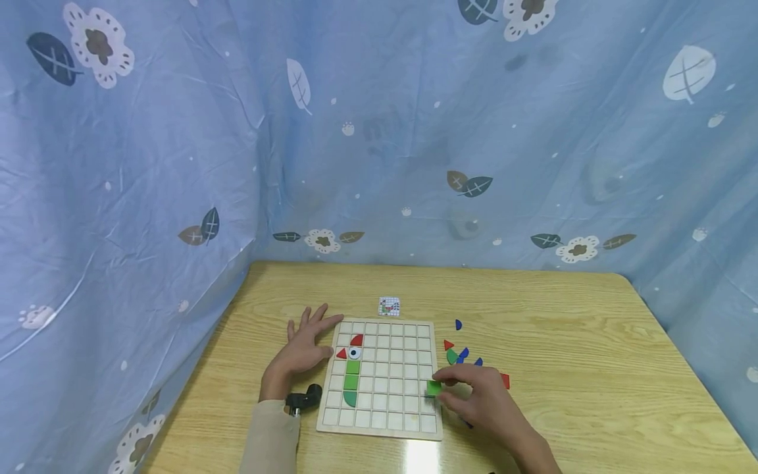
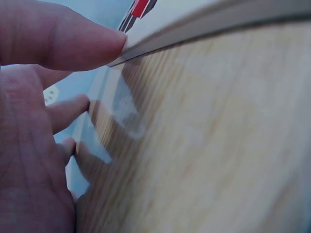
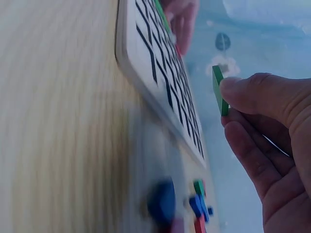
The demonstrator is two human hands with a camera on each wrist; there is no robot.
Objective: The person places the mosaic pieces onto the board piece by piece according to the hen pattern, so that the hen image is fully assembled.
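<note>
Right hand (image 1: 480, 395) nearer: its fingers pinch a thin green square tile (image 1: 433, 388) above the right edge of the pale wooden gridded board (image 1: 395, 376), whose inset green squares (image 1: 352, 381) lie well leftward, toward the spread-fingered, empty left hand (image 1: 303, 349).

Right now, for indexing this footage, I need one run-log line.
left hand: touches grid board, left edge | right hand: pinches green square tile, lifted near right edge | pattern card: beyond board
</note>
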